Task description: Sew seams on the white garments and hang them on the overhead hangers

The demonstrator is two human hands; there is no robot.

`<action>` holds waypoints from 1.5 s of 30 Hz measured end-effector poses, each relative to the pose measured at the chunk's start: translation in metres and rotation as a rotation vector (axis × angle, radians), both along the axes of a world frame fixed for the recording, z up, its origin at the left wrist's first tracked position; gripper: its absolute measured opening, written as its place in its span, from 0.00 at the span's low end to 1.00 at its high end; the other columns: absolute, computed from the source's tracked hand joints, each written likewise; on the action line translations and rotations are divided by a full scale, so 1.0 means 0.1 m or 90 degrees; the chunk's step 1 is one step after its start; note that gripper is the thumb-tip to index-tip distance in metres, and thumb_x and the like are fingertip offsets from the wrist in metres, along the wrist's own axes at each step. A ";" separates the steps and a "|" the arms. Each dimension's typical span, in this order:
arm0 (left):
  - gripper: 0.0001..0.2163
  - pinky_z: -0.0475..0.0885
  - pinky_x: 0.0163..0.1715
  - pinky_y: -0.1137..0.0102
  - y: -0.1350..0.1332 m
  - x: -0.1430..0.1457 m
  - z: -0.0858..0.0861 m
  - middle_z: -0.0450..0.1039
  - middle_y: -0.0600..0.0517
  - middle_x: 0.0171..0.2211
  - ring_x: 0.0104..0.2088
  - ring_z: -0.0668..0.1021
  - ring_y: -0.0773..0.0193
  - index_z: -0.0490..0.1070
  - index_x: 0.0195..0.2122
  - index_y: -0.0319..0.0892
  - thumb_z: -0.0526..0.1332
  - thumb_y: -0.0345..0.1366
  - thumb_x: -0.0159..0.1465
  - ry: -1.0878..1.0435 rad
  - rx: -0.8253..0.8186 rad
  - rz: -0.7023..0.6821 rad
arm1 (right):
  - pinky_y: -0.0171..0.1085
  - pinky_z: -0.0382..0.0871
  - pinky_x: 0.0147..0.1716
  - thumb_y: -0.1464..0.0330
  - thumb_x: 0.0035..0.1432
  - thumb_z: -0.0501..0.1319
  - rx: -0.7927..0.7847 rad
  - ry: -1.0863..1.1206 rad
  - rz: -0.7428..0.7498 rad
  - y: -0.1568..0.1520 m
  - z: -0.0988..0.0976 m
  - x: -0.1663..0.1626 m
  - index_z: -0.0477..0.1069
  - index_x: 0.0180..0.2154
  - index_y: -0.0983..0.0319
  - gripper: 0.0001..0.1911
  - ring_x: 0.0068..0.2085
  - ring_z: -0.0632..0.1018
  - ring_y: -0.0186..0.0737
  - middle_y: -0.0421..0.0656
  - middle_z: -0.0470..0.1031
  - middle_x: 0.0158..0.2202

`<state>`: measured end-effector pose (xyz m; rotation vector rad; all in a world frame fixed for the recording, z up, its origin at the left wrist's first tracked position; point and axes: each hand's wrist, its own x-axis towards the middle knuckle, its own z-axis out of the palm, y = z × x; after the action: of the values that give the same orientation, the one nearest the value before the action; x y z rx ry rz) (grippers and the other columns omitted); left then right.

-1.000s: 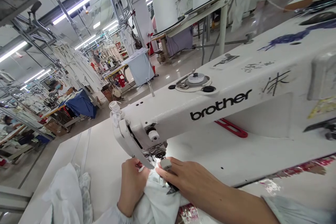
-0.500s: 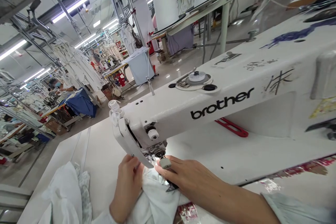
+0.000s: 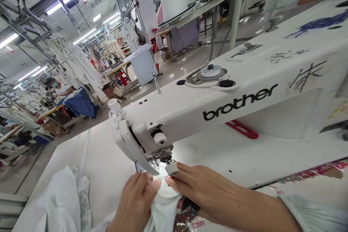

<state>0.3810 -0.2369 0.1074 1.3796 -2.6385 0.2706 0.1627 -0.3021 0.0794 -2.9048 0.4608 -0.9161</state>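
Note:
A white Brother sewing machine (image 3: pixel 239 90) stretches across the view, its needle head (image 3: pixel 163 156) at the lower middle. Under the head lies bunched white fabric (image 3: pixel 163 206). My left hand (image 3: pixel 136 203) is closed on the fabric just left of the needle, fingertips by the presser foot. On the right side of the needle, my right hand (image 3: pixel 201 188) presses down on the same fabric with its fingers together. A dark strip (image 3: pixel 190 204) shows under the right palm. The needle point itself is hidden by the head and my fingers.
More white cloth (image 3: pixel 65 199) is heaped at the lower left on the white sewing table (image 3: pixel 108 159). A red part (image 3: pixel 241 129) lies behind the machine arm. Far left, another person (image 3: pixel 58 87) works at a table among hanging garments and racks.
Both hands slid toward me and closer together with the fabric; the left hand now grips the cloth nearer the right fingers. The view shifted slightly, so the machine sits further right.

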 end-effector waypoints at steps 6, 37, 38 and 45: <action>0.11 0.74 0.33 0.66 0.00 -0.03 0.02 0.76 0.48 0.44 0.37 0.75 0.61 0.68 0.48 0.41 0.50 0.31 0.67 0.049 -0.023 -0.019 | 0.36 0.57 0.23 0.86 0.36 0.48 -0.024 -0.061 -0.007 0.01 -0.02 0.03 0.66 0.40 0.66 0.27 0.32 0.68 0.39 0.43 0.70 0.34; 0.12 0.74 0.35 0.66 -0.22 0.11 -0.04 0.77 0.48 0.34 0.37 0.77 0.58 0.74 0.39 0.43 0.50 0.31 0.66 0.071 -0.092 0.014 | 0.38 0.68 0.28 0.70 0.56 0.58 0.090 0.037 -0.008 -0.17 0.00 0.09 0.67 0.36 0.64 0.05 0.43 0.72 0.45 0.49 0.70 0.42; 0.13 0.74 0.35 0.66 -0.24 0.16 -0.06 0.78 0.47 0.34 0.37 0.77 0.58 0.74 0.42 0.42 0.49 0.30 0.66 0.054 -0.108 -0.013 | 0.38 0.68 0.29 0.69 0.56 0.59 0.092 0.040 -0.007 -0.17 0.00 0.09 0.67 0.37 0.65 0.07 0.45 0.71 0.45 0.49 0.70 0.43; 0.14 0.71 0.45 0.63 -0.34 0.31 -0.32 0.77 0.45 0.42 0.44 0.76 0.57 0.73 0.46 0.43 0.50 0.31 0.65 0.129 -0.129 0.013 | 0.39 0.68 0.28 0.69 0.57 0.57 0.104 0.040 -0.010 -0.20 0.02 0.05 0.67 0.41 0.66 0.10 0.47 0.70 0.44 0.49 0.70 0.44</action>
<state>0.4120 -0.2708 0.0750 1.2956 -2.3630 0.3690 0.1676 -0.3221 0.0812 -2.7913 0.5360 -0.7516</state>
